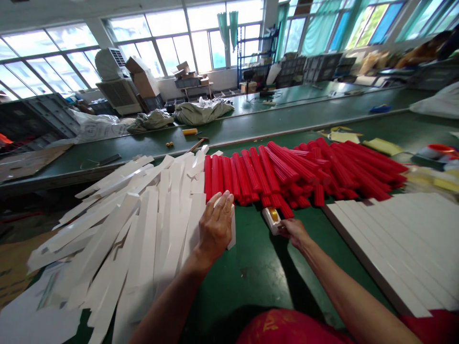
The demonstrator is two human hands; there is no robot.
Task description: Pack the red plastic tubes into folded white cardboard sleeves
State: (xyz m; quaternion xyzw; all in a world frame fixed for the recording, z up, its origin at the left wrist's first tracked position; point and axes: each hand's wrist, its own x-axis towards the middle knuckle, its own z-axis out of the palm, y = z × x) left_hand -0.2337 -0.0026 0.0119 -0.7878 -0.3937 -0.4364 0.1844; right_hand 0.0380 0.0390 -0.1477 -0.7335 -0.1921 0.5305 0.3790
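My left hand is closed around a narrow white paper box, its fingers together and the thumb side hidden. The box stands partly behind the hand, at the near ends of the red rods. My right hand pinches at the near end of a small white tape dispenser with a yellow roll; any strip of tape between the fingertips is too small to make out. Red ribbed rods lie side by side and piled beyond both hands. Flat white folded cartons spread in overlapping layers to the left.
At right, long white boxes lie in a neat row on the green table. Yellow sheets and a red tape roll sit behind them. Farther off are a hammer, a yellow cylinder and a grey cloth bundle.
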